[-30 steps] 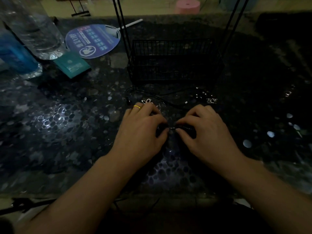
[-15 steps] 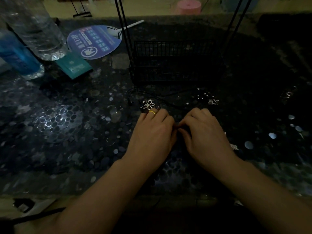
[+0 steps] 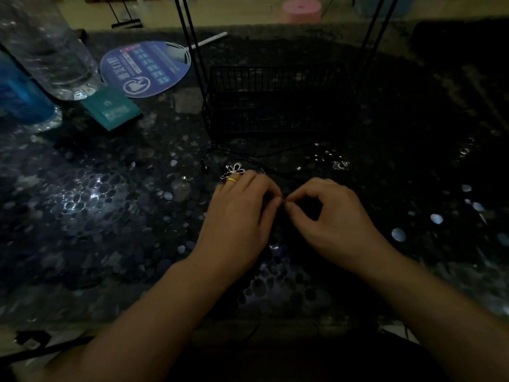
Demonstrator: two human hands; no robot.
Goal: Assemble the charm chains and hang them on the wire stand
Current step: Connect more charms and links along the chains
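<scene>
My left hand, with a gold ring on one finger, and my right hand meet at the fingertips over the dark table. Both pinch something small and dark between thumb and forefinger; it is too dim to tell what. A silver flower charm lies just beyond my left knuckles. Thin black cords trail across the table past it. A small square silver charm and tiny metal bits lie to the right. The black wire stand, a basket with tall uprights, is behind them.
A clear water bottle and a blue bottle stand at the far left. A teal card and a round blue hand fan lie beside them. A pink round object sits beyond the table's pebble-patterned surface.
Both hands have drifted slightly right and away from me, uncovering the flower charm. My right fingers have curled up off the table into a pinch against my left fingertips.
</scene>
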